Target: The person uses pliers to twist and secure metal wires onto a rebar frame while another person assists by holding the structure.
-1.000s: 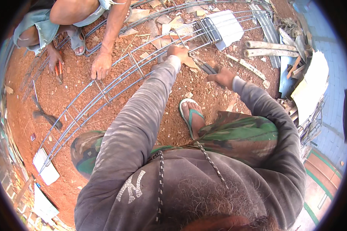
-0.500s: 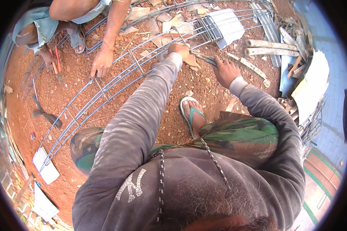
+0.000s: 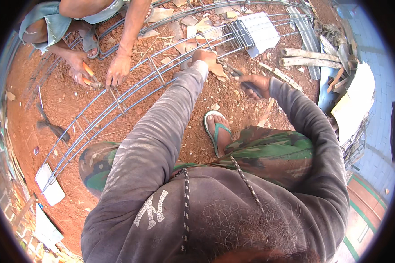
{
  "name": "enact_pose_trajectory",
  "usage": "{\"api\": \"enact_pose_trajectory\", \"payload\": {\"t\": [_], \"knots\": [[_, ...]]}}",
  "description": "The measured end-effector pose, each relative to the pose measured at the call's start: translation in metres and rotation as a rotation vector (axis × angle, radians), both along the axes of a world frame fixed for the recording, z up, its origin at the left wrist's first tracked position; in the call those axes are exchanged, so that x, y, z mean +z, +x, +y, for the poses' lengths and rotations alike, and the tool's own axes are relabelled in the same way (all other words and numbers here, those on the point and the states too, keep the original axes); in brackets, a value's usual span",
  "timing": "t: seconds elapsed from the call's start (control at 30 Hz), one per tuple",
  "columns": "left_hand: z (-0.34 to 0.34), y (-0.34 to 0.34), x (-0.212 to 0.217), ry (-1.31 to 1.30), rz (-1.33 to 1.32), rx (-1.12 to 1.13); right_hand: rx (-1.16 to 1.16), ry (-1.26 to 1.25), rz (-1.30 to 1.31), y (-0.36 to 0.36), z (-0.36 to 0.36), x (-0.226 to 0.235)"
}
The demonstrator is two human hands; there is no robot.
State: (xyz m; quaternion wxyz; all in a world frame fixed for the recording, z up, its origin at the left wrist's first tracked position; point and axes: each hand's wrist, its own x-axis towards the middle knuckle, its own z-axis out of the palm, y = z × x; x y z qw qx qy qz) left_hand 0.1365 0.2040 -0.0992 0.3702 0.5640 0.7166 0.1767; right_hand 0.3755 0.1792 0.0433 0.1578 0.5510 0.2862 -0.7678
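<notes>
1. Toward two o'clock, the right hand [image 3: 255, 84] wraps tightly around the handles of dark pliers [image 3: 236, 72].
2. At one o'clock lie the pliers themselves, their long axis running from four o'clock at the handles to ten o'clock at the head, which points at the left hand [image 3: 203, 57].
3. Near twelve o'clock, the left hand is curled at the bars of the cage [image 3: 157, 71]; what its fingers hold is hidden, so I cannot tell.
4. From eight o'clock up past one o'clock stretches the cage, its long axis slanting and curving.
5. At ten o'clock, a co-worker's hand grips orange-handled pliers [image 3: 90, 75], pointing toward four o'clock, the head beside the cage.
</notes>
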Motion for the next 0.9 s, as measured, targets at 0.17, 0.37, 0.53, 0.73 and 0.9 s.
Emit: {"api": "enact_pose_trajectory", "payload": {"t": [0.17, 0.37, 0.53, 0.73, 0.9], "knots": [[-0.001, 0.004, 0.009, -0.070, -0.097, 0.159, 0.659, 1.338, -0.383, 0.013, -0.011, -0.007], [0.001, 0.001, -0.004, -0.004, -0.057, 0.185, 0.983, 1.729, -0.727, -0.007, -0.018, 0.012], [0.000, 0.007, -0.010, -0.057, -0.189, 0.217, 0.916, 1.144, -0.698, -0.008, -0.004, 0.008], [0.001, -0.008, -0.004, -0.043, -0.202, 0.152, -0.028, -0.040, -0.018, -0.001, -0.011, -0.003], [-0.005, 0.007, 0.024, 0.023, -0.062, -0.024, 0.333, 1.294, -0.312, 0.043, -0.031, -0.041]]}}
